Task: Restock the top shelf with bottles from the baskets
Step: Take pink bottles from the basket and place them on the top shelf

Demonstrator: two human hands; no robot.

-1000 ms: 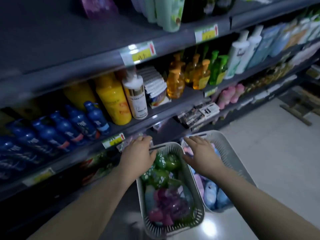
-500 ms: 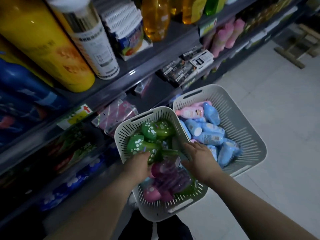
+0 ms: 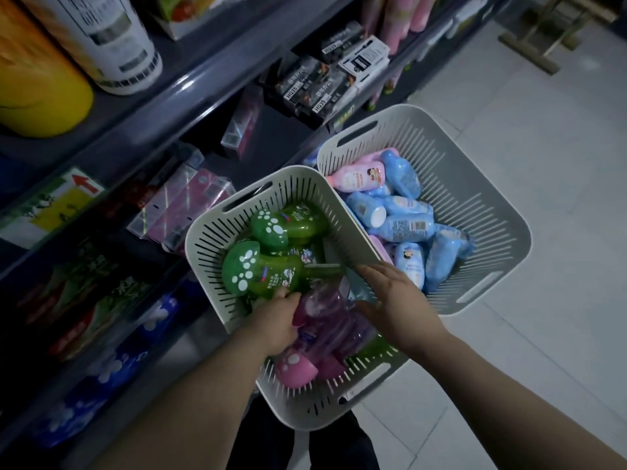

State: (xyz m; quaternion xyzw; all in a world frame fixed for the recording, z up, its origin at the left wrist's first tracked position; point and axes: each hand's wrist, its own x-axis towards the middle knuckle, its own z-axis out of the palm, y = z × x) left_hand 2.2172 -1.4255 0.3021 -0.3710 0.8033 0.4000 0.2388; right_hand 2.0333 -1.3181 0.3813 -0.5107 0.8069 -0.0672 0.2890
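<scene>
Left hand (image 3: 276, 322) curls onto the translucent purple pink-capped bottle (image 3: 322, 320) in the near white slatted plastic basket (image 3: 203, 232), grip unclear; right hand (image 3: 397, 307) hovers spread just beside; bottle axis points cap-first toward the person.

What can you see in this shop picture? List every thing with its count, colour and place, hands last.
Near basket: one, cream, beside the shelves.
Far basket: one, pale grey, against the near basket.
Green bottles: at least two, green with white-spotted caps, near basket.
Purple-pink bottles: several, near basket.
Blue bottles: several, light blue, far basket.
Pink bottle: one, pink, atop the blue bottles.
Yellow bottle: one, yellow, shelf at top left.
White bottle: one, white, beside the yellow bottle.
Black boxes: several, black, lower shelf.
Floor: pale tiles, right.
Left hand: one, among the near basket's bottles; grip hidden.
Right hand: one, fingers spread, over the near basket.
</scene>
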